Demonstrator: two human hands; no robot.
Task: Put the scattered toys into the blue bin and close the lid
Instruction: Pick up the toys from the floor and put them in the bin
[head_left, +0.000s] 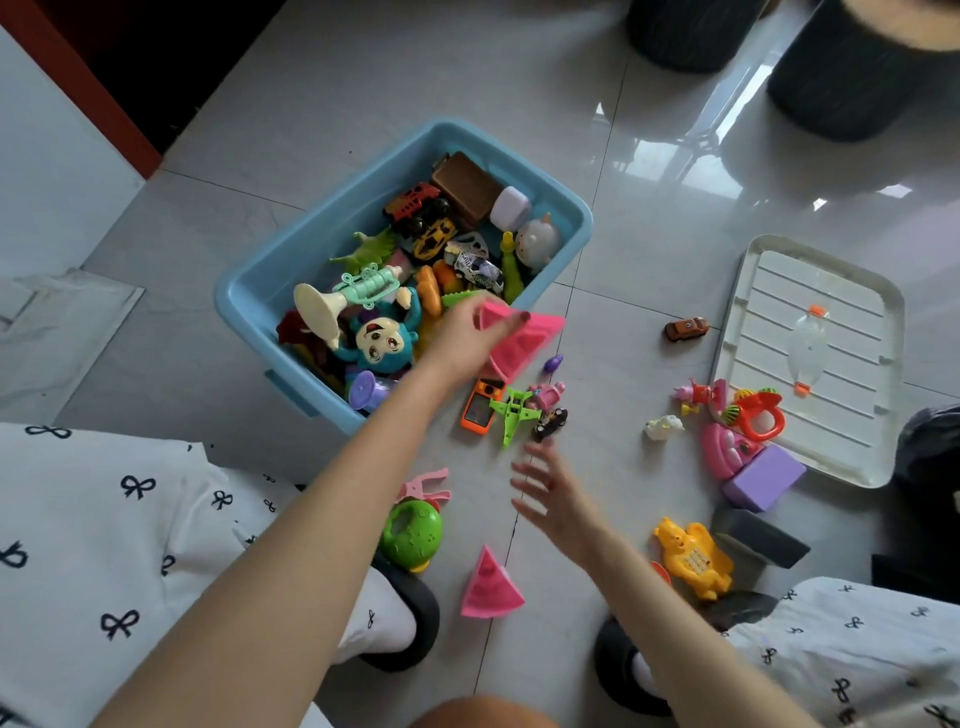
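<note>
The blue bin (270, 270) stands open on the tiled floor, holding several toys, among them a blue monkey (382, 338) and a cream trumpet (322, 309). My left hand (470, 332) grips a pink triangular toy (524, 335) at the bin's near right corner. My right hand (550, 493) hovers with fingers spread, holding nothing, just below an orange toy phone (480, 405), a green plane (514, 410) and a small black car (551, 423). The white lid (810, 358) lies flat on the floor at the right.
Loose toys lie around: a pink wedge (491, 587), a green round toy (410, 530), a yellow bear phone (693, 558), a purple block (763, 478), a brown car (685, 329). Two dark stools (852, 78) stand at the back. My knees and shoes frame the bottom.
</note>
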